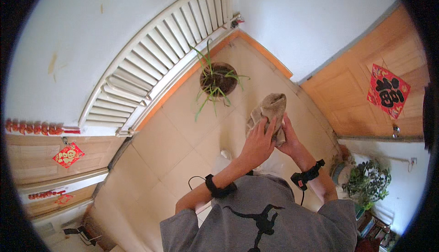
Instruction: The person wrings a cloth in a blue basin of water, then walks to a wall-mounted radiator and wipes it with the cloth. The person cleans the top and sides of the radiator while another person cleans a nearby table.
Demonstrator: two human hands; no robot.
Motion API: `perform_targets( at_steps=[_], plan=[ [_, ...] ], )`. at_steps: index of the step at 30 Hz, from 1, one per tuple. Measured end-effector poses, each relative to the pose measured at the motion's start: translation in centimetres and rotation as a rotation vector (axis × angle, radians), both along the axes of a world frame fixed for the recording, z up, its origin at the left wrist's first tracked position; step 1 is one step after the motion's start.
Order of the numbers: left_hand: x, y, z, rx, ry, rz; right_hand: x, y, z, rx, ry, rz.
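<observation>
A bunched greyish-brown cloth is held up in front of my body, above the tiled floor. My left hand lies across its near side with the fingers spread over the folds. From the other side, my right hand grips the cloth's lower right edge, its fingers partly hidden behind the fabric. Black straps with small devices sit on both of my wrists. Beyond the cloth, a potted plant with long thin green leaves stands on the floor near the corner.
A white slatted radiator runs along the left wall. Wooden doors stand at the right and left, bearing red decorations. A leafy plant is at the lower right, above a shelf of items. Beige tiles cover the floor.
</observation>
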State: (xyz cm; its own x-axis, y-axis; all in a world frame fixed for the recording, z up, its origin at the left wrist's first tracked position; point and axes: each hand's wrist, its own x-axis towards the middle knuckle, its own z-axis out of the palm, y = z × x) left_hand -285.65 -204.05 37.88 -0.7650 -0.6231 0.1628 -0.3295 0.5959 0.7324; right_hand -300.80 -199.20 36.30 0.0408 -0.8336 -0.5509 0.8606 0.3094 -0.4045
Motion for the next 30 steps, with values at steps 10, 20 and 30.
perform_targets(
  at_steps=[10,20,30],
  plan=[
    [-8.8,-10.8,1.3,0.219,-0.08,-0.071,-12.4,-13.4,-3.0,-0.069,0.311,0.204],
    [-4.6,-23.9,-2.6,0.258,-0.241,0.011,-21.8,-27.7,-12.7,0.181,0.681,0.302],
    [-3.6,-35.4,-2.6,0.356,-0.295,0.321,-28.4,-54.6,-8.2,-0.241,1.198,0.12]
  ],
)
